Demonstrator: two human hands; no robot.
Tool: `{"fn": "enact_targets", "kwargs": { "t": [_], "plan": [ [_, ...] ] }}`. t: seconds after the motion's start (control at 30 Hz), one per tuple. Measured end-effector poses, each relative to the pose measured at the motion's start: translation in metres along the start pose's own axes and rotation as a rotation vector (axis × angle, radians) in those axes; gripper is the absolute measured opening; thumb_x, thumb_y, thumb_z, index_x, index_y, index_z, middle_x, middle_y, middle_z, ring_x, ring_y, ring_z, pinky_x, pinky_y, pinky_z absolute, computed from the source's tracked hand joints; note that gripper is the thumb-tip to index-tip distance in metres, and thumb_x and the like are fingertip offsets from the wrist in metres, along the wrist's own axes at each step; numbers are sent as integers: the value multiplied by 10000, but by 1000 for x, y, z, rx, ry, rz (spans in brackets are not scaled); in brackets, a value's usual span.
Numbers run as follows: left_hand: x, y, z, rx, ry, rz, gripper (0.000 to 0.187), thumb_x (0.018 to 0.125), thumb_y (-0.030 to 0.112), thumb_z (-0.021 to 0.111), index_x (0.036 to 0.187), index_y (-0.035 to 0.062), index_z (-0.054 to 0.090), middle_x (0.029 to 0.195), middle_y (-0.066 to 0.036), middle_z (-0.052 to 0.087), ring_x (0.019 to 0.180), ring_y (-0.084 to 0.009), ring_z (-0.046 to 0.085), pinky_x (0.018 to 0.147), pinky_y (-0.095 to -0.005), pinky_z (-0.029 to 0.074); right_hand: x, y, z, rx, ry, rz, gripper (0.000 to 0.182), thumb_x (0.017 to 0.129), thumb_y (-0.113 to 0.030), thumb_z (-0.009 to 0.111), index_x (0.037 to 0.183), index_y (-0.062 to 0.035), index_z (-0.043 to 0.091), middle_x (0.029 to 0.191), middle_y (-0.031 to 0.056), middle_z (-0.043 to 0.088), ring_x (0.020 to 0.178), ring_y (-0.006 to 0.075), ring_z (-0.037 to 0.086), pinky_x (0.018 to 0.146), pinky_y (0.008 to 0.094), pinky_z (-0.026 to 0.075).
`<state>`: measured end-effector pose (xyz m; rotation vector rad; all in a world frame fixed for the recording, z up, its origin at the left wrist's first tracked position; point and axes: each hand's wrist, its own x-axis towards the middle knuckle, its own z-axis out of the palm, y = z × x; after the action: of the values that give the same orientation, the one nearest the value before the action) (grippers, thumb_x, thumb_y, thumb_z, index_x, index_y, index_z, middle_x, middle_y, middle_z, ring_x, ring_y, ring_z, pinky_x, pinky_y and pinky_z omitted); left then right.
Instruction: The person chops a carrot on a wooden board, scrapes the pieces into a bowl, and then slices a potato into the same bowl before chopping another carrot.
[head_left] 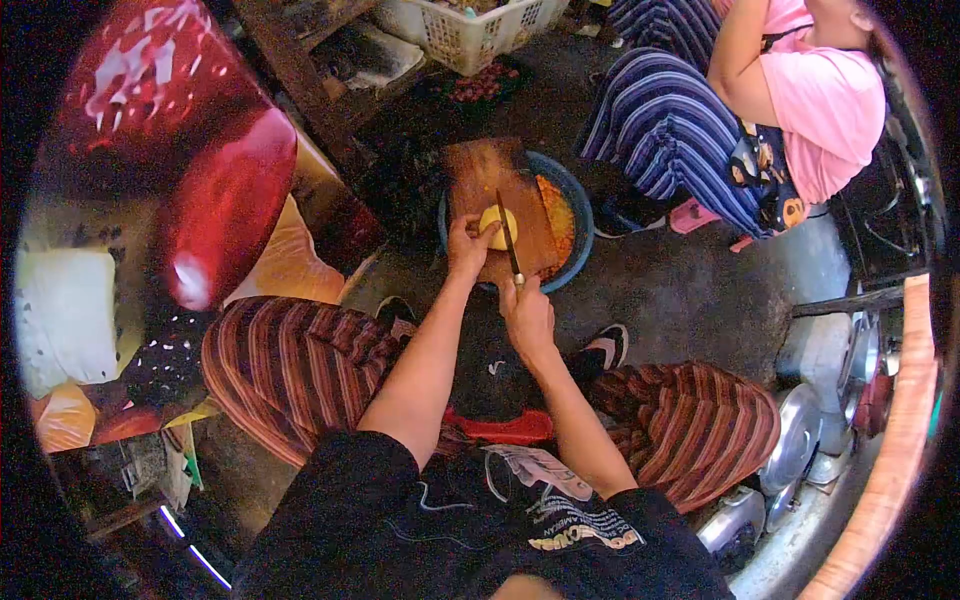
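My left hand is closed around a pale yellow, round piece that looks like a peeled potato, steadying it on a wooden cutting board. In my right hand is the light handle of a knife. Its blade points away from me and lies along the right side of the potato, touching or very near it; how deep it sits cannot be made out. The board rests across a blue basin. Small orange diced pieces fill the basin's visible right part; the board hides the rest.
Another person in a pink shirt and striped trousers sits at the upper right. A white plastic basket stands at the top. Metal pots and lids line the right side. A brightly printed covering lies at the left.
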<state>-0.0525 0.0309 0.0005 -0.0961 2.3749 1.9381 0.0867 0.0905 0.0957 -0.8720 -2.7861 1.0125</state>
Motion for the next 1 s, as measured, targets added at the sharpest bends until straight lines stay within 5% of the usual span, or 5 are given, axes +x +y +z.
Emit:
{"fn": "enact_targets", "kwargs": {
  "t": [0.4, 0.63, 0.83, 0.9, 1.0],
  "plan": [
    [6, -20, 10, -168, 18, -26, 330, 671, 185, 772, 903, 35, 592, 872, -77, 560, 731, -155, 543, 624, -289, 467, 14, -28, -10, -156, -69, 27, 316, 879, -269, 467, 899, 39, 535, 843, 274, 596, 802, 412, 589, 704, 478, 485],
    [2, 2, -2, -124, -60, -43, 309, 679, 197, 768, 882, 36, 599, 771, -48, 570, 675, -139, 525, 584, -277, 440, 37, -56, -43, -433, -335, -396, 332, 841, -231, 482, 831, 69, 624, 819, 286, 601, 816, 410, 600, 717, 450, 493],
    [18, -25, 13, -296, -39, -38, 308, 675, 211, 773, 860, 34, 601, 763, -33, 571, 634, -119, 506, 565, -264, 430, 64, -44, -23, -377, -421, -273, 303, 842, -221, 486, 828, 41, 637, 820, 253, 619, 777, 383, 620, 686, 441, 503],
    [5, -7, 4, -119, 24, -23, 299, 679, 198, 768, 864, 36, 598, 766, -32, 571, 635, -117, 504, 569, -266, 430, 72, -24, 3, -584, -558, -286, 361, 862, -268, 468, 1001, 41, 591, 962, 244, 599, 916, 368, 590, 780, 462, 476],
    [10, -24, 10, -162, 32, 55, 293, 688, 201, 759, 862, 32, 596, 766, -43, 576, 653, -125, 517, 584, -266, 434, 54, 10, 41, -244, -165, -110, 289, 854, -198, 480, 778, 32, 640, 774, 244, 618, 776, 386, 620, 658, 452, 504]
  ]
}}
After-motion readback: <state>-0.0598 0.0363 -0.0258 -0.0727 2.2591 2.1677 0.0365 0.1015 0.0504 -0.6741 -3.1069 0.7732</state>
